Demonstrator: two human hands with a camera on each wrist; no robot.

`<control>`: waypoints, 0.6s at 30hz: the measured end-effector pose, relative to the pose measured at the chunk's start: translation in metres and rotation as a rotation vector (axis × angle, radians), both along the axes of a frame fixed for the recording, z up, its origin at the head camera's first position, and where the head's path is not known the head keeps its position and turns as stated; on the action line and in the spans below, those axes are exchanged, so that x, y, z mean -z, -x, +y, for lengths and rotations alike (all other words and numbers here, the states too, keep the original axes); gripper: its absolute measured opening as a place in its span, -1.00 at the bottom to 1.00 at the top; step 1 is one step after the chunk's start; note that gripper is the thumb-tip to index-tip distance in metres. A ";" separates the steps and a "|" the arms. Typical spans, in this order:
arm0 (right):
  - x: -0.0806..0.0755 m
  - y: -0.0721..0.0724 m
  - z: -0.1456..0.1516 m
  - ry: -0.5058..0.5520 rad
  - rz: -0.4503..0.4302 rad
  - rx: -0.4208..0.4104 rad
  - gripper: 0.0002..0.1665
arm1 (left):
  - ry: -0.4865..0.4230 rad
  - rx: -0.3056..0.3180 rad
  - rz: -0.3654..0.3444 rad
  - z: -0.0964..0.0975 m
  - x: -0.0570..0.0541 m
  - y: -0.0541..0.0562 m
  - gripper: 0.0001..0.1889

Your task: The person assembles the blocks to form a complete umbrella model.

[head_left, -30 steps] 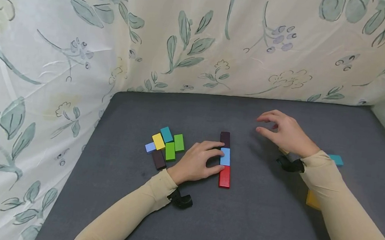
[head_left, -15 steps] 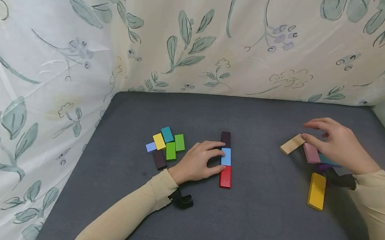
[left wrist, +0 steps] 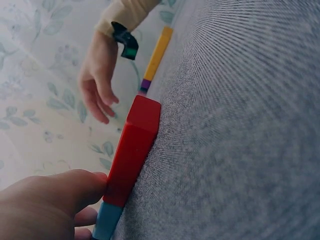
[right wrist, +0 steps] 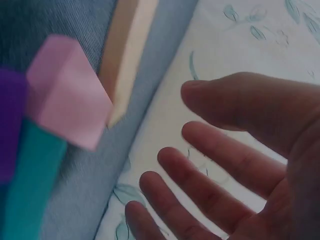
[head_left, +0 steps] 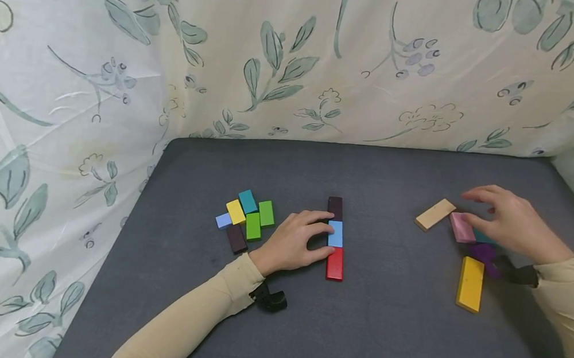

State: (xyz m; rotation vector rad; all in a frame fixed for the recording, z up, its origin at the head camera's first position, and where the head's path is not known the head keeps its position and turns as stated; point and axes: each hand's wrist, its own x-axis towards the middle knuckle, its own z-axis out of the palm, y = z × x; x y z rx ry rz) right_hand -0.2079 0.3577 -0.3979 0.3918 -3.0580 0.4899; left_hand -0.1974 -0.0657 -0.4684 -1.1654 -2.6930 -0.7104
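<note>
In the head view a dark block (head_left: 335,208), a light blue block (head_left: 336,234) and a red block (head_left: 335,264) lie end to end in a straight row. My left hand (head_left: 293,238) rests along the row's left side, its fingertips touching the blocks; in the left wrist view the thumb (left wrist: 82,187) is against the red block (left wrist: 131,150). My right hand (head_left: 518,225) hovers with spread fingers over a teal block (head_left: 484,237), holding nothing. Close by lie a pink block (head_left: 462,227), a purple block (head_left: 484,257), a yellow block (head_left: 470,284) and a wooden block (head_left: 435,214).
To the left of my left hand, a cluster holds green blocks (head_left: 253,226), a teal block (head_left: 248,201), a yellow block (head_left: 236,211), a small blue block (head_left: 223,220) and a dark block (head_left: 237,239). Patterned cloth (head_left: 288,58) borders the dark table (head_left: 380,338).
My right hand has moved right, from beside the row to above the loose blocks, uncovering the wooden, pink and yellow ones. My left hand stays in place.
</note>
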 end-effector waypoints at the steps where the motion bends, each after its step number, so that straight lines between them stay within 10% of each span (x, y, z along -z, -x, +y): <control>1: 0.002 0.001 -0.002 0.001 -0.006 -0.015 -0.46 | -0.001 0.001 0.001 0.000 0.000 0.000 -0.63; 18: 0.023 0.027 -0.019 -0.087 -0.019 -0.194 -0.51 | 0.002 0.005 0.004 -0.001 0.002 0.000 -0.63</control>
